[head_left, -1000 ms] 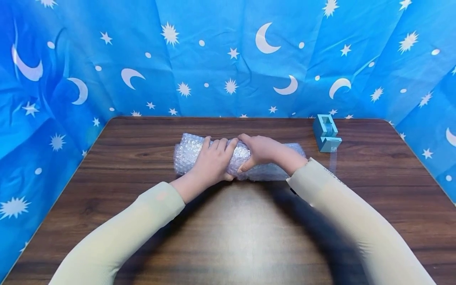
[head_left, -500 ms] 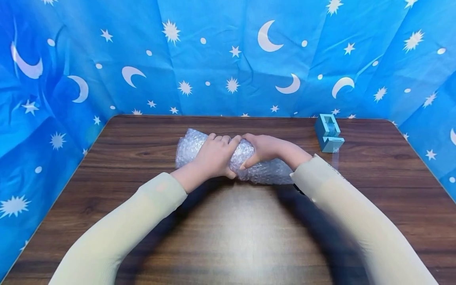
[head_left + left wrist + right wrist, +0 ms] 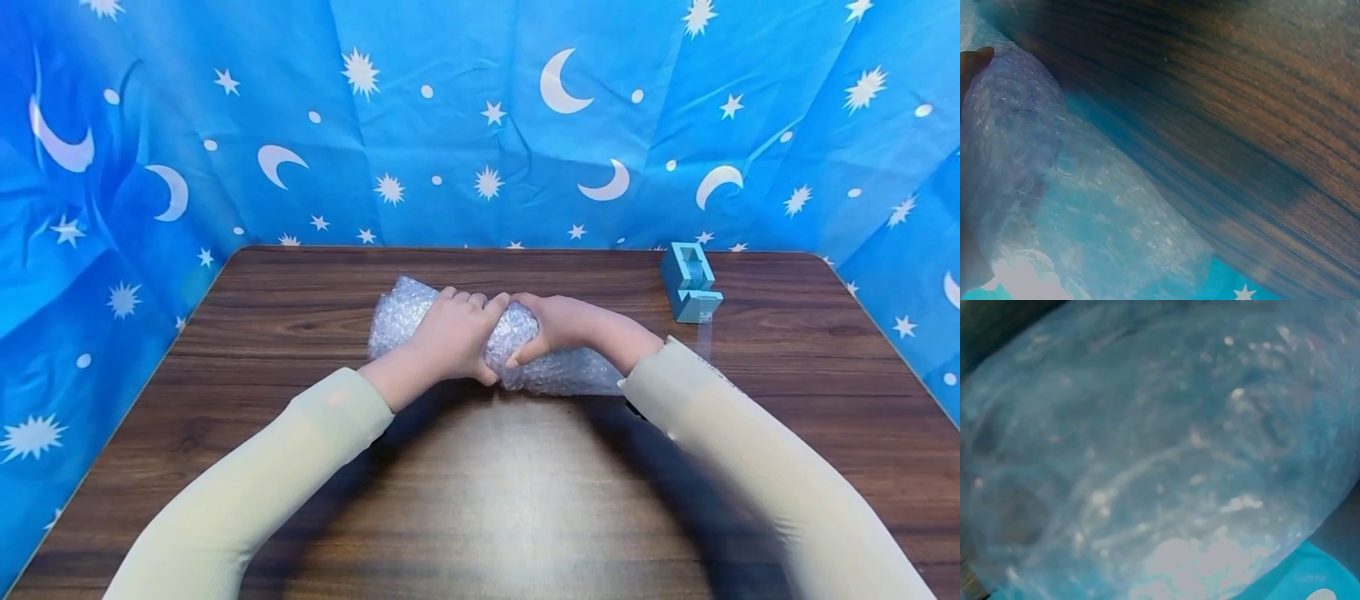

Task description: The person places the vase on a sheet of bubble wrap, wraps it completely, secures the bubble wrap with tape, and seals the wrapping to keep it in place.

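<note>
A rolled bundle of clear bubble wrap [image 3: 513, 337] lies crosswise near the middle of the table, its right end angled toward the near side. Over the left half, my left hand [image 3: 453, 333] grips the roll with the thumb on the near side. My right hand [image 3: 558, 323] holds it just to the right, fingers on the far side and thumb in front. Loose wrap flares past both hands. The left wrist view has the bubble wrap [image 3: 1097, 206] with a fingertip [image 3: 977, 59] on it. Bubble wrap [image 3: 1166, 450] fills the right wrist view. Whatever is inside cannot be made out.
A teal tape dispenser [image 3: 690, 283] stands at the back right, a strip of clear tape hanging from its front. The dark wood table [image 3: 510, 483] ends at a blue curtain [image 3: 450, 125] with moons and stars.
The roll has turned slightly, its right end coming nearer and its left end shifting right. Both hands keep their grip; the left fingers reach further over it. The tape dispenser stays put.
</note>
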The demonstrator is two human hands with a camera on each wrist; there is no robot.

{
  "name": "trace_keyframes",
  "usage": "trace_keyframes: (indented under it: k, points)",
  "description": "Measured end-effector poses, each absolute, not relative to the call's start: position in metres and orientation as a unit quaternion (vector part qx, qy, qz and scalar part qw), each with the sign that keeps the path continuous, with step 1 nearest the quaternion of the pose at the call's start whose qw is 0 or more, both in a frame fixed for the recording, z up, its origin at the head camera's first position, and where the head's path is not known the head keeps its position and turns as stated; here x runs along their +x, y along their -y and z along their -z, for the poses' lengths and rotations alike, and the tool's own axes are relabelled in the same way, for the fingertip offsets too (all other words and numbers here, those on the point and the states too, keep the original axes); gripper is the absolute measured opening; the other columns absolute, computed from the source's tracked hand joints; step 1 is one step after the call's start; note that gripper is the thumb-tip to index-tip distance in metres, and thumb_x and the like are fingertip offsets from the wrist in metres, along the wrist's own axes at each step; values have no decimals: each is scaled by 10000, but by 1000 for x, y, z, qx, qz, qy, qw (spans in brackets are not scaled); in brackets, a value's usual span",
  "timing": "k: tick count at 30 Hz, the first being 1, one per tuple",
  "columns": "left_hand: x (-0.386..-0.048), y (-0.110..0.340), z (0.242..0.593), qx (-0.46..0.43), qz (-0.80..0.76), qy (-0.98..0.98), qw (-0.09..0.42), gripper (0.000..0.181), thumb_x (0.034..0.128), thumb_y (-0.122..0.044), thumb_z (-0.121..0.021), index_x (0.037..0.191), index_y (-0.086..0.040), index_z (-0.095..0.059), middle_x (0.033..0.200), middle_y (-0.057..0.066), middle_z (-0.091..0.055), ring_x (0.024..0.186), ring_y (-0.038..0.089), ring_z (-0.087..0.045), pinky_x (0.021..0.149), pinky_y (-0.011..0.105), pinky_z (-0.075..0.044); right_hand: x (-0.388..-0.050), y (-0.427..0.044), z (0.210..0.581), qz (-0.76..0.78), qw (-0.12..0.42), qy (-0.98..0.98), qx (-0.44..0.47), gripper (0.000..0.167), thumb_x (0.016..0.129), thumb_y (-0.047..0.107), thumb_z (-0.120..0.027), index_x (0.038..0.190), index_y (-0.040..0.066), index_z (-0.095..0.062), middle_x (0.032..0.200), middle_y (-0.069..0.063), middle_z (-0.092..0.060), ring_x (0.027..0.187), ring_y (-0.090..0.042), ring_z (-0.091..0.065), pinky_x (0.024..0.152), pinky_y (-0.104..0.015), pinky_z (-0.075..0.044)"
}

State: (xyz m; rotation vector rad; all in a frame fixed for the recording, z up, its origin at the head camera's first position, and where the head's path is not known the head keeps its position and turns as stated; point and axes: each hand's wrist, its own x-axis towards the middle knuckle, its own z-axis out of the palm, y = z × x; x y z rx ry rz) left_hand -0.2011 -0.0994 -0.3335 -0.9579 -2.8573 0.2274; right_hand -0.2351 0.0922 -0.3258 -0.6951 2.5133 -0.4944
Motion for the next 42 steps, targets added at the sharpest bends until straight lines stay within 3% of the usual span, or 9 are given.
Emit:
trace_keyframes:
  k: [11, 16, 20, 32, 42]
  points:
    - [-201, 103, 334, -304, -60, 950, 33, 1129, 657, -644, -850, 1510, -15, -460, 1267, 200, -722, 1120, 326, -713, 990, 505, -547, -220, -89, 322, 132, 179, -937, -268, 1021, 829, 578, -786, 1598, 97, -317, 1478, -170, -574, 1273, -335, -617, 1055, -532, -532]
    - [-199, 104, 330, -299, -44, 953, -5, 1118, 674, -634, -849, 1514, -13, -449, 1253, 177, -733, 1096, 309, -725, 1019, 519, -542, -208, -89, 326, 84, 116, -944, -296, 1196, 721, 653, -830, 1613, 77, -279, 1595, -176, -458, 1396, -371, -540, 1101, -613, -476]
    - [-198, 101, 326, -300, -38, 953, -30, 1114, 686, -636, -844, 1512, -1, -448, 1243, 162, -742, 1077, 294, -735, 969, 487, -572, -198, -90, 331, 60, 72, -950, -299, 1284, 643, 674, -864, 1613, 68, -280, 1608, -177, -440, 1439, -375, -498, 1130, -651, -432]
    - [-208, 99, 321, -289, -18, 954, -77, 1009, 692, -625, -827, 1454, -41, -514, 1145, 113, -763, 999, 265, -741, 844, 440, -617, -185, -91, 349, 60, -54, -947, -312, 1151, 674, 648, -864, 1533, 32, -407, 1482, -190, -572, 1324, -371, -595, 1058, -591, -503]
    - [-225, 105, 318, -274, 78, 940, -185, 856, 742, -508, -807, 1437, -87, -538, 1275, 72, -707, 1145, 246, -672, 1026, 425, -551, -180, -87, 353, 14, -87, -942, -324, 1181, 687, 635, -864, 1571, 39, -356, 1528, -183, -520, 1365, -366, -549, 1087, -609, -471]
